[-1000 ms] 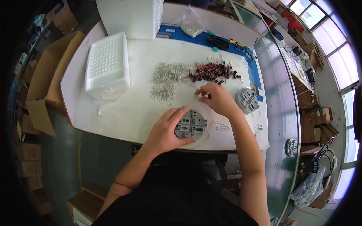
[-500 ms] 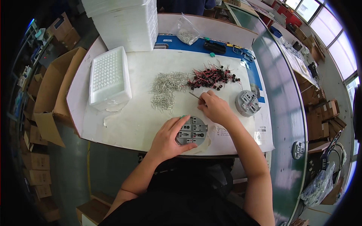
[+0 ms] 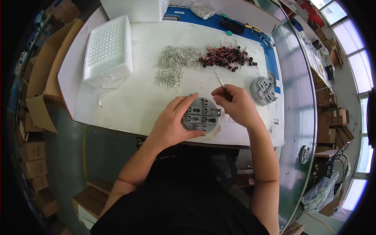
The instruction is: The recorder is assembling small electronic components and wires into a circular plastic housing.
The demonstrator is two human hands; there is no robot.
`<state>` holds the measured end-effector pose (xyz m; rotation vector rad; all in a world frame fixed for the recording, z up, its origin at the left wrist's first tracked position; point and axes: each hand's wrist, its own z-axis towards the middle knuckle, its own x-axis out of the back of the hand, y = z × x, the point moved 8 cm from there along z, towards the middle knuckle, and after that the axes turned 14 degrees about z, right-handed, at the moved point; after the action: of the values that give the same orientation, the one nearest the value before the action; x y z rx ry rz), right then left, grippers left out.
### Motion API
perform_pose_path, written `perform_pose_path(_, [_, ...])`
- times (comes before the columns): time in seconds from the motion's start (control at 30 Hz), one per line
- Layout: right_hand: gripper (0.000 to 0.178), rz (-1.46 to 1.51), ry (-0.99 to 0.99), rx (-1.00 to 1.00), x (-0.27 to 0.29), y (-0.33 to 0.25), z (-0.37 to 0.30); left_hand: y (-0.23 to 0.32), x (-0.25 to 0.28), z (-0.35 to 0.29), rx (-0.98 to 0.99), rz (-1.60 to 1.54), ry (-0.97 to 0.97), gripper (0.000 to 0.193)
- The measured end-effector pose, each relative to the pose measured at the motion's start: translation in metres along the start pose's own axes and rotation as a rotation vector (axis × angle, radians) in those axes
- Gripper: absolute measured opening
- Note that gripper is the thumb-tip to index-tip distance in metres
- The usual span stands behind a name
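My left hand [image 3: 172, 119] curves around the left side of a round grey fixture [image 3: 198, 124], its thumb on the near rim and its fingers at the far rim. Slotted blocks and small dark parts cover the fixture's top. One small grey block juts past its right edge. Just right of the fixture, my right hand [image 3: 237, 103] pinches a thin, light, stick-like tool [image 3: 219, 79] that points away from me. Its lower end is hidden in the fingers. A loose U-shaped clear piece [image 3: 203, 85] lies beyond the fixture.
Beyond my hands lie a heap of clear U-shaped pieces [image 3: 176, 58] and a pile of black parts with red wires [image 3: 227, 56]. A second grey fixture [image 3: 263, 91] stands at the right. White foam tray [image 3: 107, 49] at the left; open carton [image 3: 49, 74] beside the table.
The view has tilted, so the table sits higher. My right hand has drawn back from near the piles to the fixture's right side. A loose clear piece and the jutting block now show.
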<state>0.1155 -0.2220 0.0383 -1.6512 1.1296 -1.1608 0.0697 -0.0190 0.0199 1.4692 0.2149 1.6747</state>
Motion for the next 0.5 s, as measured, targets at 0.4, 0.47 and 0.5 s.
perform_pose_path(0.4, [0.045, -0.145, 0.032, -0.031, -0.016, -0.002, 0.007, 0.003, 0.002, -0.002, -0.005, -0.041, 0.001, 0.105])
perform_pose_path(0.47, [0.044, -0.134, 0.044, -0.011, -0.018, 0.001, 0.008, 0.003, 0.002, -0.003, 0.002, -0.041, -0.002, 0.105])
perform_pose_path(0.5, [0.043, -0.128, 0.051, 0.001, -0.018, 0.001, 0.009, 0.003, 0.002, -0.003, 0.003, -0.041, -0.002, 0.105])
